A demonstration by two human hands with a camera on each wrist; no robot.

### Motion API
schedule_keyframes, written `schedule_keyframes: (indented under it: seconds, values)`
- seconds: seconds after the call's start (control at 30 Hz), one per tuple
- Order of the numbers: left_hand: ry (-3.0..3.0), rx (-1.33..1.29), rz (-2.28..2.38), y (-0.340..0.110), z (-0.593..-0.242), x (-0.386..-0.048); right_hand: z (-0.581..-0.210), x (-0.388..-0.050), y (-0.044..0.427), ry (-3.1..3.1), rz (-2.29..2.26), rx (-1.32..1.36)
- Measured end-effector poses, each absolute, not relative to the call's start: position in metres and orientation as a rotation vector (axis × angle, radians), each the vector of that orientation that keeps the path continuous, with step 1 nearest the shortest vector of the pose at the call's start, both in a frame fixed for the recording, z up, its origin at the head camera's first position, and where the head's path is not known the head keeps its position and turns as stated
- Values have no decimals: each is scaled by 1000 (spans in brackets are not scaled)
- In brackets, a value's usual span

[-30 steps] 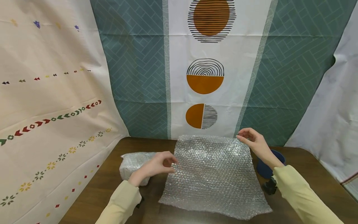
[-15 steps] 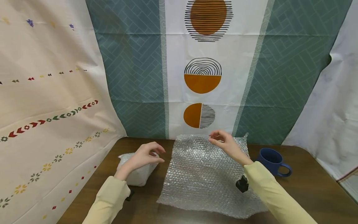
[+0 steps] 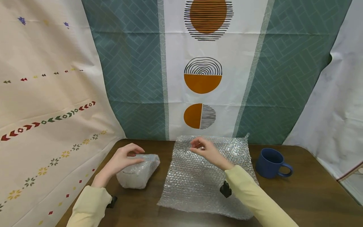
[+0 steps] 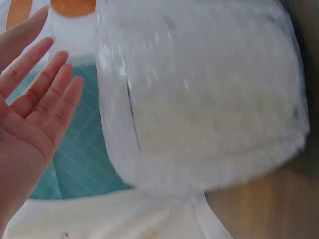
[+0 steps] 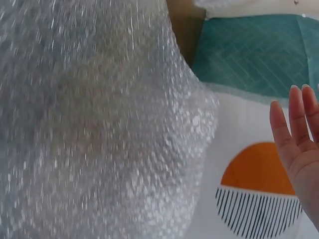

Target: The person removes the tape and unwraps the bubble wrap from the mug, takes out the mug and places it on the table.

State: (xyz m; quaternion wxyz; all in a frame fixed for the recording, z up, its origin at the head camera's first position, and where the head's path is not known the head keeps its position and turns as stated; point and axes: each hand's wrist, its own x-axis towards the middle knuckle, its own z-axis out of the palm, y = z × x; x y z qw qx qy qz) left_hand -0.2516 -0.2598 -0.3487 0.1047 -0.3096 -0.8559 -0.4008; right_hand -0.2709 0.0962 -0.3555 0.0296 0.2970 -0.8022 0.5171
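Observation:
In the head view a bundle in bubble wrap [image 3: 137, 173] sits at the table's left. My left hand [image 3: 120, 159] hovers at its upper left with loosely bent fingers; the left wrist view shows the hand [image 4: 37, 107] beside the bundle [image 4: 204, 99], holding nothing. A flat sheet of bubble wrap [image 3: 204, 183] lies on the middle of the table. Above its upper part is my right hand [image 3: 210, 153], fingers relaxed and empty. The right wrist view shows that hand [image 5: 301, 144] apart from the sheet [image 5: 109, 129].
A blue mug [image 3: 269, 164] stands right of the sheet, handle towards the right. The wooden table [image 3: 312, 189] meets a patterned cloth [image 3: 202, 94] at the back and a cream cloth [image 3: 51, 104] at the left. A dark device hangs at each wrist.
Both hands have moved left, the left one from right of the bundle to its upper left, the right one from the sheet's right corner inward. The mug has come into full view.

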Motion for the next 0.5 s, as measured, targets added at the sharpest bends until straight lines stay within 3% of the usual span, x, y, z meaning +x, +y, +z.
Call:
schedule_keyframes:
  seconds: [0.5]
  values:
    - [-2444,-696,-1270,-310,-370,-249,-376,-270,28,-2620,1617,1021]
